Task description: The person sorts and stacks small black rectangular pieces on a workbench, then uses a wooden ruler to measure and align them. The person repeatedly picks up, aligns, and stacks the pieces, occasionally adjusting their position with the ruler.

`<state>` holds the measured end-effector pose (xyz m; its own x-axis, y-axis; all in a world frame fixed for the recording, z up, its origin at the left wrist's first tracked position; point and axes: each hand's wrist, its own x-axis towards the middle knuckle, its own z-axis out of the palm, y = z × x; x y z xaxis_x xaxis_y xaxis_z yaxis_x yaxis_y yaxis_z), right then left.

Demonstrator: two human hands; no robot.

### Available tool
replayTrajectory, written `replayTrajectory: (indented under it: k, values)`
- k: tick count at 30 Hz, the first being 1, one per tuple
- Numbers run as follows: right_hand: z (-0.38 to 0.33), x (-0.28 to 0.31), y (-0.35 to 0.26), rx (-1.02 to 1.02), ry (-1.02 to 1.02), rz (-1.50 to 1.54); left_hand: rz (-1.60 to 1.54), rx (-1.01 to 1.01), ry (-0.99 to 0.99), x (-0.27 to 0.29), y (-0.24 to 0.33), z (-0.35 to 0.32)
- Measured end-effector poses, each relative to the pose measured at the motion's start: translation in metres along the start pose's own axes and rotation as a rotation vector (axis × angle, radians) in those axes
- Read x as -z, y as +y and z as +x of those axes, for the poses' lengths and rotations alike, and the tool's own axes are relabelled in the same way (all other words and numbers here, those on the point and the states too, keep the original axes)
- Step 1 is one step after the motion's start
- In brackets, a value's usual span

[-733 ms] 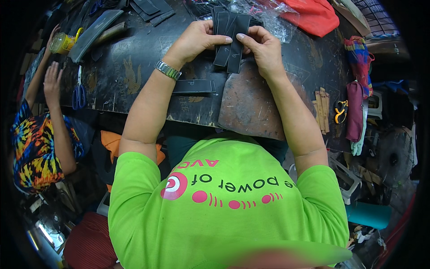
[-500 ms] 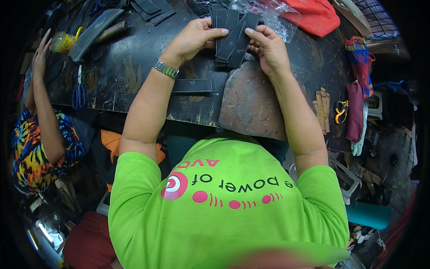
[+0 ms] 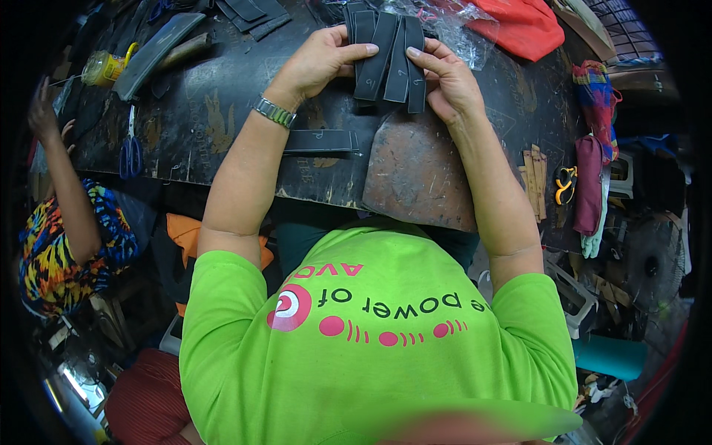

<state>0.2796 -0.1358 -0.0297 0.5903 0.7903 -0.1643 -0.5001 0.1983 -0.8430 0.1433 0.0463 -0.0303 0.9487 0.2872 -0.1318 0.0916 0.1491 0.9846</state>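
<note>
Several dark strips (image 3: pixel 377 63), flat and straight-edged with small pale marks, are fanned out between my hands above the worktable. My left hand (image 3: pixel 328 55) pinches the left side of the fan, its thumb lying on top. On the right side my right hand (image 3: pixel 443 74) grips the other strips, thumb on top and fingers behind. The fingers under the strips are partly hidden. Another dark strip stack (image 3: pixel 320 142) lies on the table below my left hand. A reddish-brown worn slab (image 3: pixel 419 167) rests at the table's near edge, under my right forearm.
Blue-handled scissors (image 3: pixel 131 152) and a yellow-labelled jar (image 3: pixel 102 69) lie to the left, near a co-worker's hand (image 3: pixel 44 119). Clear plastic (image 3: pixel 467 37) and red cloth (image 3: pixel 523 30) sit at the back. Orange-handled snips (image 3: pixel 565 185) and brown strips (image 3: pixel 534 182) are at the right.
The strips have spread from an overlapping bunch into a wider fan, the right-hand ones now more upright. The co-worker's hands at the left have lowered and moved apart.
</note>
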Motion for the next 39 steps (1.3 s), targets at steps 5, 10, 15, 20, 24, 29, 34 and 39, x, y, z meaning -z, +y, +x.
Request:
replayTrajectory:
  k: [5,10,15,20,24,29,34,39]
  values:
    - [-0.001,-0.001,0.002,0.004,0.017,-0.062,0.003,-0.02,-0.015,-0.005,0.002,-0.003]
    - [-0.004,-0.003,0.001,-0.024,0.004,-0.101,0.079,-0.014,-0.035,-0.01,0.004,-0.005]
    - [-0.002,-0.001,0.001,-0.002,0.05,-0.058,-0.071,0.011,-0.087,-0.008,0.005,-0.004]
    - [0.002,0.006,-0.006,0.06,0.137,-0.027,-0.239,-0.022,-0.2,0.003,0.007,-0.004]
    - [0.003,0.008,-0.011,0.047,0.136,-0.009,-0.145,-0.024,-0.162,0.004,0.007,-0.003]
    - [-0.002,-0.001,-0.006,-0.015,0.071,-0.06,-0.057,-0.019,-0.122,-0.001,0.002,-0.001]
    - [-0.007,-0.009,-0.001,0.0,0.033,-0.149,0.028,-0.004,-0.088,-0.005,0.001,-0.002]
    - [-0.007,-0.008,-0.002,-0.044,0.027,-0.21,0.142,-0.069,-0.02,-0.009,0.002,-0.004]
